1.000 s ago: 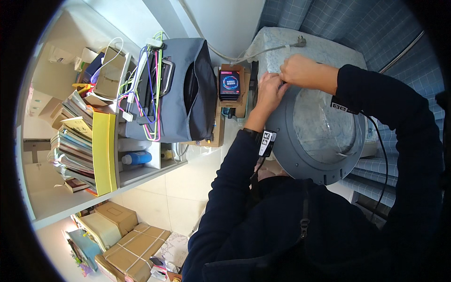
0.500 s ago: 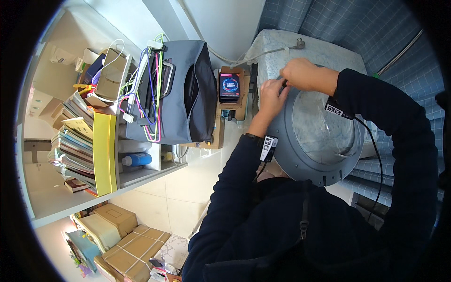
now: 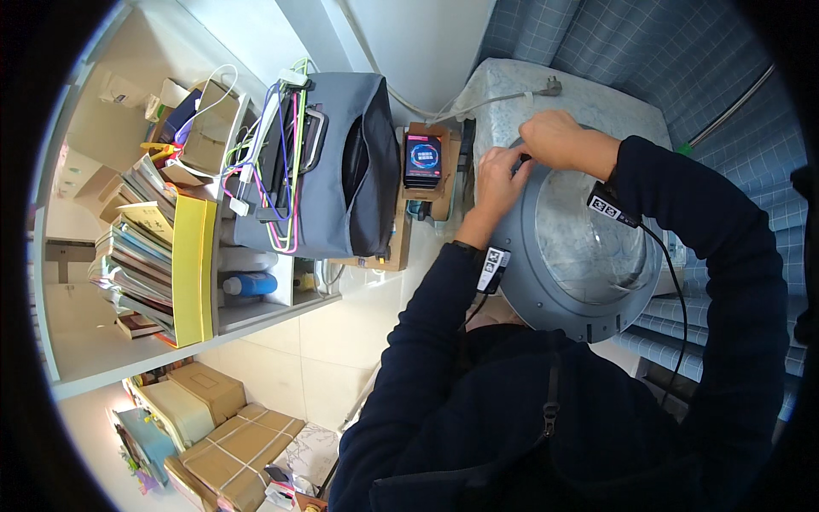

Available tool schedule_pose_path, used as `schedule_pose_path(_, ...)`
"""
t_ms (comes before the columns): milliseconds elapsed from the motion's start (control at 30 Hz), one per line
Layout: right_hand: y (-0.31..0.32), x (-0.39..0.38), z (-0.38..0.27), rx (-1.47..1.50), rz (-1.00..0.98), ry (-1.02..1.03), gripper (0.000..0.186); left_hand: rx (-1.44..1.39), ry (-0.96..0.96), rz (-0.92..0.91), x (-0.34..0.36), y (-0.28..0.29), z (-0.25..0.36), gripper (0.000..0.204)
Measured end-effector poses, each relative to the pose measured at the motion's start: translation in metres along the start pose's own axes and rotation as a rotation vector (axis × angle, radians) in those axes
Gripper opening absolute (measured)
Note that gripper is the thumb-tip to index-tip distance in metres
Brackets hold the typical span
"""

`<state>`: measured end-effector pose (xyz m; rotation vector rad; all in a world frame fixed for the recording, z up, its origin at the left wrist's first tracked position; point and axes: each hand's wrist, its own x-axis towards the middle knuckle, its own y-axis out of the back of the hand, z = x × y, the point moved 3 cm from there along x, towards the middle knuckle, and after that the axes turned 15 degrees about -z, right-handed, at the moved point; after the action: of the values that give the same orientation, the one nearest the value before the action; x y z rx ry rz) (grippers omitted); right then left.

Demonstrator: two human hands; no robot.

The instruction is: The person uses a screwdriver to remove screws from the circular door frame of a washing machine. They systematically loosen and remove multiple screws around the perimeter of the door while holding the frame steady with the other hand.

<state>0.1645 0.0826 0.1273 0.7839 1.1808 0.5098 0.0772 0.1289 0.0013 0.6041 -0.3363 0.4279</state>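
Observation:
A large grey ring [image 3: 517, 288] with small holes along its rim lies in front of me, against a block in a pale marbled cover [image 3: 614, 107]. The same marbled pattern shows inside the ring. My left hand [image 3: 496, 186] is at the ring's far left edge, thumb and fingers drawn together. Right beside it, my right hand [image 3: 559, 141] bends over from the right with its fingers curled. The fingertips meet at a small dark spot on the rim. What they pinch is hidden by the fingers.
A grey fabric bag [image 3: 333, 188] with coloured hangers [image 3: 295, 171] stands left, beside a box of dark packs [image 3: 423, 158]. A cable with a plug [image 3: 553, 86] lies on the cover. Blue checked curtains [image 3: 734, 111] hang right. A shelf holds a yellow file box [image 3: 194, 273]; cartons [image 3: 243, 448] stand lower left.
The view has shifted slightly, so the surroundings sit a little differently. Both hands stay together at the same edge of the ring, with only slight finger movement.

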Motion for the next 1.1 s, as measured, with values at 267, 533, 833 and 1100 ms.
schedule_pose_path(267, -0.006, -0.014, 0.002, 0.066, 0.168, 0.435, 0.022, -0.544, -0.009, -0.501, 0.020, 0.005, -0.030, 0.027)
schedule_pose_path(533, 0.004, -0.007, 0.005, -0.011, -0.058, -0.088, 0.021, -0.036, -0.084, -0.499, 0.036, 0.014, -0.018, 0.025)
schedule_pose_path(833, -0.016, -0.009, 0.016, 0.075, 0.212, 0.188, 0.024, -0.279, 0.032, -0.580, 0.038, 0.022, -0.013, 0.028)
schedule_pose_path(1100, -0.012, -0.011, 0.013, 0.096, 0.001, -0.096, 0.028, -0.241, 0.026, -0.524, 0.035, 0.016, -0.009, 0.027)
